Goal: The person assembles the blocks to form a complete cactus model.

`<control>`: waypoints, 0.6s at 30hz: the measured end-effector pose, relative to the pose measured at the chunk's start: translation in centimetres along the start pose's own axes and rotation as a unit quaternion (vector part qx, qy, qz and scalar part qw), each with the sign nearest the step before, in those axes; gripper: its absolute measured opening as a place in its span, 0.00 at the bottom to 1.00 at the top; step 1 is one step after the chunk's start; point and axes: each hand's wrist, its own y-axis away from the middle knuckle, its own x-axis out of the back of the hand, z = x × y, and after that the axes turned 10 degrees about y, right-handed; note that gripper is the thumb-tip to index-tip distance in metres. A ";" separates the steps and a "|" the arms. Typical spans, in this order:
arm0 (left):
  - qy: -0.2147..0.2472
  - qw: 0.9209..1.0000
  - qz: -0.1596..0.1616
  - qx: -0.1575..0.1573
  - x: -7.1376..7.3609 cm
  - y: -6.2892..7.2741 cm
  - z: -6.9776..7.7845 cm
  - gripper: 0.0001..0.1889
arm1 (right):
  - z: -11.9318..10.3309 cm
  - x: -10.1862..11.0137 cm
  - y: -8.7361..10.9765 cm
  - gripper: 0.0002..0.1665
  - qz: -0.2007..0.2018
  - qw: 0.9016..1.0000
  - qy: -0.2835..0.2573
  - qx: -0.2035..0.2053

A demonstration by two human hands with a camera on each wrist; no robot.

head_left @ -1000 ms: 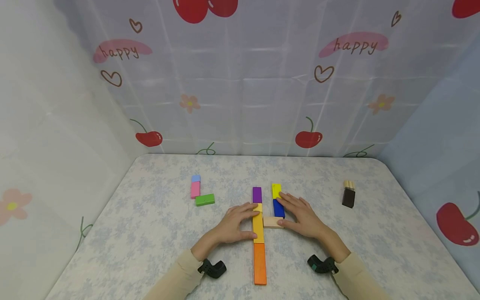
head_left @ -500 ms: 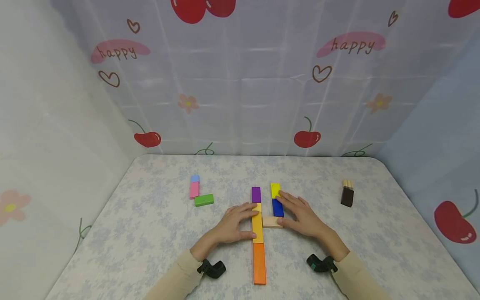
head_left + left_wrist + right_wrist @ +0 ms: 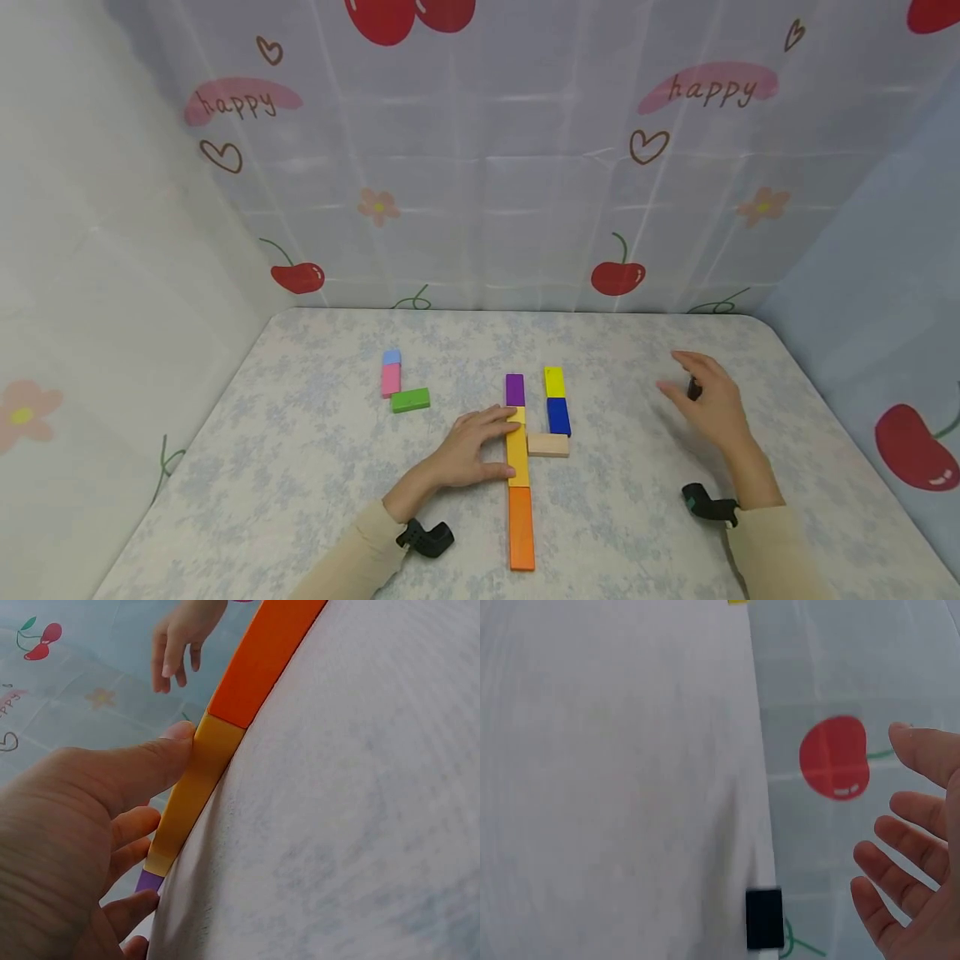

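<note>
In the head view, my left hand (image 3: 468, 454) rests thumb and fingertips on a column of wooden blocks. The column runs from a purple block (image 3: 515, 390) through yellow-orange blocks (image 3: 519, 458) to a long orange block (image 3: 521, 529). The left wrist view shows the thumb (image 3: 169, 746) against the yellow-orange side. A natural wood block (image 3: 548, 446) joins the column's right side, with a blue block (image 3: 558, 417) and a yellow block (image 3: 554, 382) beyond it. My right hand (image 3: 716, 408) hovers with spread fingers over a black block (image 3: 765, 919), mostly hidden in the head view.
A green block (image 3: 410, 400), a pink block (image 3: 391, 380) and a light blue block (image 3: 392, 357) lie at the back left of the patterned tabletop (image 3: 300, 433). Behind the table hangs a curtain (image 3: 480, 208) printed with cherries.
My right hand has left the blue, yellow and natural wood blocks and moved right, over the black block. The left hand stays on the column.
</note>
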 end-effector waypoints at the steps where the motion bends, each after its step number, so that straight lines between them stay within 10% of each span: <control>1: 0.000 1.000 0.000 0.000 0.0 0.0 0.0 0.35 | 0.7 0.4 0.2 0.33 -0.001 1.000 0.004 -0.013; 18: 0.002 1.000 0.002 -0.003 -0.1 0.0 -0.3 0.35 | 5.3 1.1 2.7 0.44 -0.126 0.978 -0.014 -0.164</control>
